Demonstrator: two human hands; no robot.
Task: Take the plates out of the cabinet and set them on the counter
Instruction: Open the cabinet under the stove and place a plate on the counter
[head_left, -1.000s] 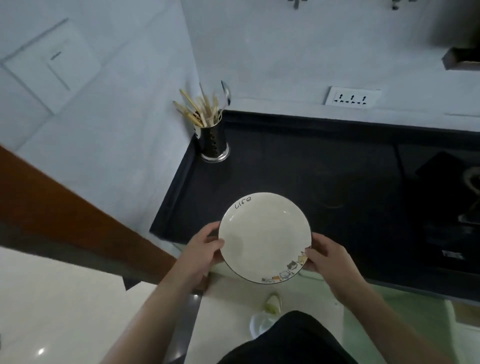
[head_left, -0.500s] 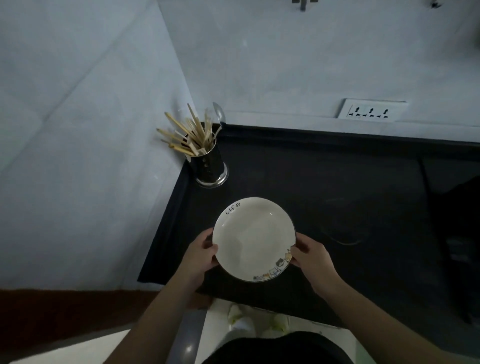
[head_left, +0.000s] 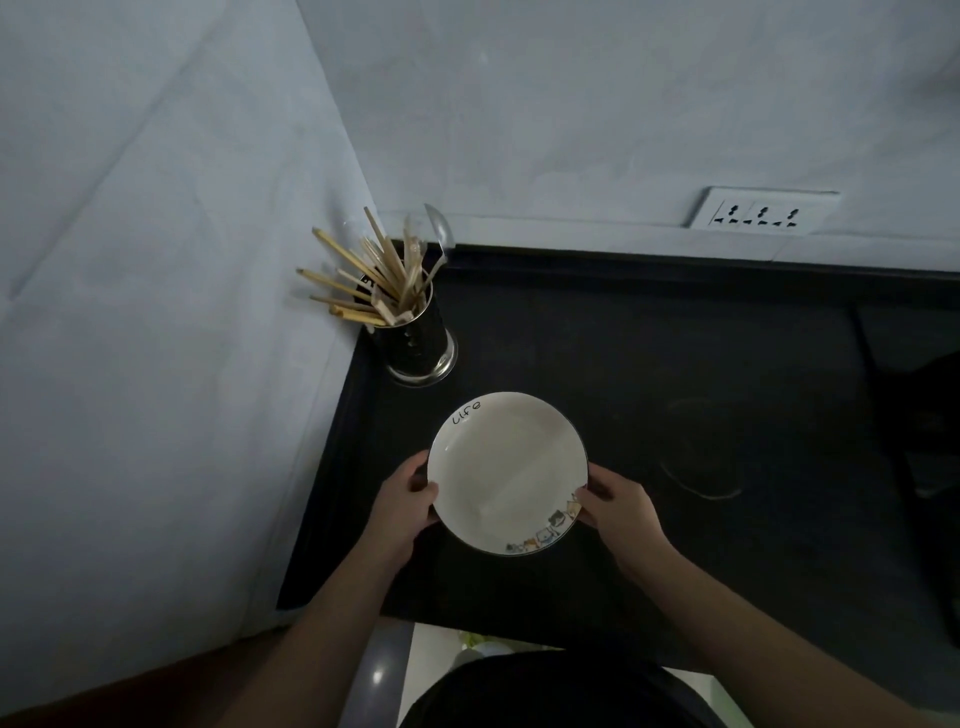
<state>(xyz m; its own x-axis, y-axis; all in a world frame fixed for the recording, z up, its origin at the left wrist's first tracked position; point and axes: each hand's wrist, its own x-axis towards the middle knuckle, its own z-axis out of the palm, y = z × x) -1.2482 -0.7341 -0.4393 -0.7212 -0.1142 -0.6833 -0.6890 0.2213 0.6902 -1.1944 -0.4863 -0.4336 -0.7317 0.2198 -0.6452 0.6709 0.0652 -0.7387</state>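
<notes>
I am holding the round white ceramic plate (head_left: 508, 473) level between both hands, my left hand (head_left: 402, 501) gripping its left rim, my right hand (head_left: 615, 506) its right, directly above the black stone counter (head_left: 675, 364); I judge straight down comes next.
</notes>
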